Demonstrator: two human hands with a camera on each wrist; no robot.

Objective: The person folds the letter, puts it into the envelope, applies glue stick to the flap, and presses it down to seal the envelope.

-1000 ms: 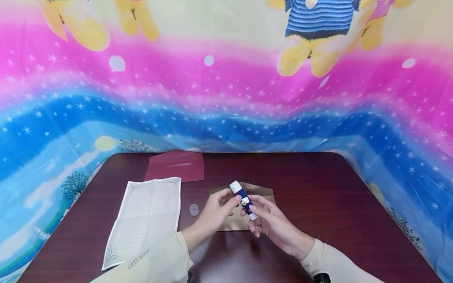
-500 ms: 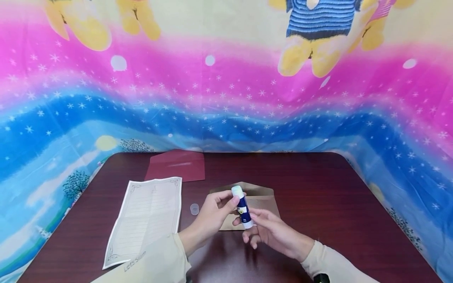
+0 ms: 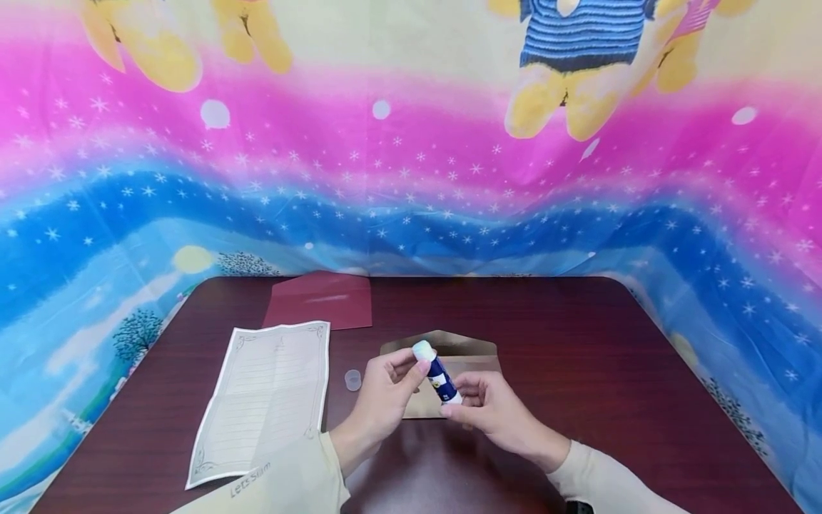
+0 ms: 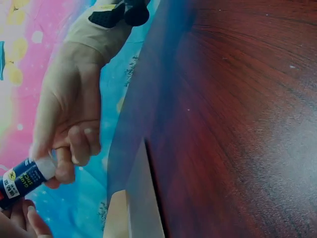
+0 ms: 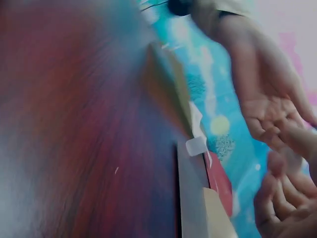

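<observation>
A navy glue stick (image 3: 440,380) with a white top and base is held tilted to the upper left above the brown envelope (image 3: 475,368). My left hand (image 3: 380,400) pinches its upper part between thumb and fingers. Lower down, my right hand (image 3: 504,414) pinches the white base with thumb and curled fingers. The left wrist view shows the label on the glue stick (image 4: 22,181) and the right hand (image 4: 67,109) at its white end. Under the hands the envelope lies with its pointed flap open, partly hidden by them.
A small translucent cap (image 3: 352,380) stands left of the envelope. Further left lies a lined letter sheet (image 3: 276,392) with an ornate border, partly under the left sleeve (image 3: 289,478). A red envelope (image 3: 321,303) is at the table's back edge, before a patterned cloth (image 3: 411,171).
The glue stick swung more upright, then leaned left again. My right hand's fingers loosened, shifted down and curled round the white base. My left hand kept its pinch.
</observation>
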